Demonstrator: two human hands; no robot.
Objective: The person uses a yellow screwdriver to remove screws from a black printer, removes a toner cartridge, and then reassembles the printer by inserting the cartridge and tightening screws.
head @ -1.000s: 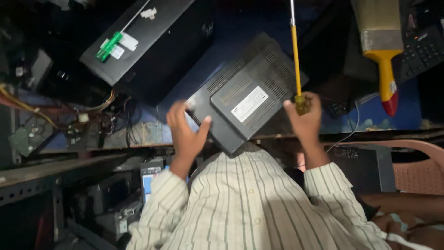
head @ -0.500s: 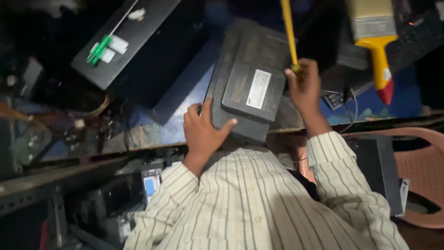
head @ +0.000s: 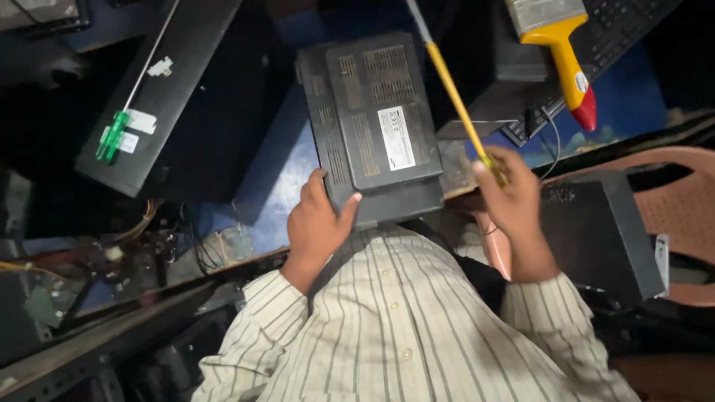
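Note:
A black set-top box (head: 372, 126) lies upside down on the blue bench top, vents and a white label facing up. My left hand (head: 316, 223) grips its near left corner, thumb on the underside panel. My right hand (head: 510, 190) is closed around the handle of a yellow-shafted screwdriver (head: 450, 89), whose shaft slants up and away past the box's right edge. The tip runs out of the top of the frame. My striped shirt fills the bottom of the view.
A yellow and red paintbrush (head: 562, 52) lies on a keyboard (head: 625, 30) at the far right. Another black box (head: 186, 97) with a green-handled screwdriver (head: 115, 134) on it sits at the left. Loose wires (head: 149, 231) lie lower left. A pink plastic chair (head: 670, 201) and a dark case (head: 603, 231) stand at right.
The set-top box has been turned from a diagonal to nearly upright in the view. My right hand with the screwdriver has come off the box and moved right.

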